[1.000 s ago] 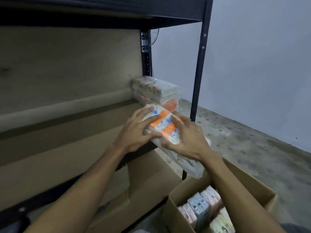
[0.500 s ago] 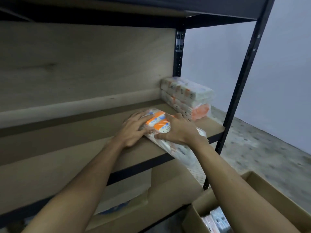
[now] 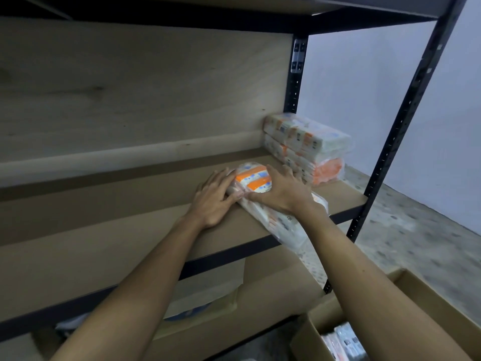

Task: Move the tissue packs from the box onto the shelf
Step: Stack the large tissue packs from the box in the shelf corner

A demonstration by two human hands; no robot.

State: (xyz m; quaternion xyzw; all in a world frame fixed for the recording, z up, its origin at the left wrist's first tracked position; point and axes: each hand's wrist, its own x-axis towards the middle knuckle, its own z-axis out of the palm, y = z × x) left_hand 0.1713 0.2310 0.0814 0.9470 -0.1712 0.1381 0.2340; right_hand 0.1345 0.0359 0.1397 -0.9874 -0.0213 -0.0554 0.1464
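A long white-and-orange tissue pack (image 3: 256,183) lies on the brown shelf board (image 3: 117,230), its near end hanging over the front edge. My left hand (image 3: 217,198) presses flat against its left side. My right hand (image 3: 282,190) lies over its top. Two more tissue packs (image 3: 307,147) are stacked in the shelf's back right corner. The cardboard box (image 3: 421,295) stands at the bottom right, with several packs (image 3: 343,345) showing inside.
Black metal uprights (image 3: 406,118) frame the shelf's right end. An upper shelf (image 3: 234,19) hangs overhead. Flattened cardboard (image 3: 273,290) sits on the level below. A pale wall and speckled concrete floor (image 3: 416,230) lie to the right.
Both hands carried the pack from above the box onto the shelf board and slid it deeper toward the stacked packs. The view has swung left, so less of the box shows.
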